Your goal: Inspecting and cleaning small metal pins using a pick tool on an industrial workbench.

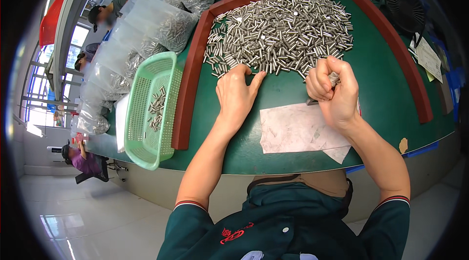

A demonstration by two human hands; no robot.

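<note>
A large heap of short silver metal pins (283, 28) lies spread on the green tabletop. At its near left edge rests my left hand (234, 89), thumb held apart from the bent fingers, with the fingertips touching or close to the nearest pins and nothing visibly held. My right hand (334, 89) is closed in a loose fist at the heap's near right edge. Greyish metal pins show inside its curled fingers; how many is hidden. A small dark piece (311, 101) shows just under that fist. Beneath and nearer me lies a smudged whitish cloth or paper (298, 130).
A dark red raised border (188, 98) frames the heap on three sides. Left of it stands a light green basket (168, 128) holding some pins. Clear bags of pins (173, 28) line the far left. A black fan (404, 8) stands far right. Other people sit in the left background.
</note>
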